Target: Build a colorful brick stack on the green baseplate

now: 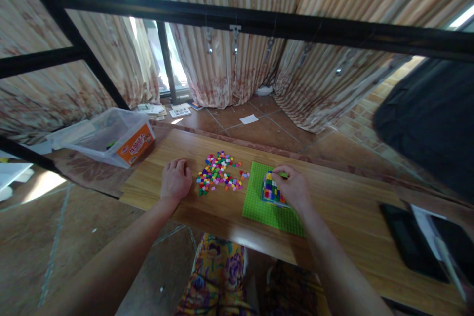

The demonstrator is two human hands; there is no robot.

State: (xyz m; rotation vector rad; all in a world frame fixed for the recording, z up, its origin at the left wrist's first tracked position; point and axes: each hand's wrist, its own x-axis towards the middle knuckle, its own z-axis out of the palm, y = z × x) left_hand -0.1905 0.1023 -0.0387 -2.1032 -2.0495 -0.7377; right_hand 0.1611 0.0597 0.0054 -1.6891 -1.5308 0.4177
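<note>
My left hand [177, 179] rests on the wooden table, its fingers curled into a loose fist with nothing visible in them. Just right of it lies a loose pile of small multicoloured toy bricks [218, 173]. A green studded baseplate [254, 200] is in front of me, bearing a low block built of coloured bricks [272, 191]. Over the right part of this block, my right hand [294, 187] is pinched at its top. The fingers cover part of the block, and whatever is between the fingertips is hidden.
A clear plastic box [107, 133] with an orange label stands beyond the table's left end. Dark flat devices [411, 242] and paper lie at the right end. A black metal bar [237, 17] crosses above, before curtains [229, 69]. Papers [249, 119] lie on the floor.
</note>
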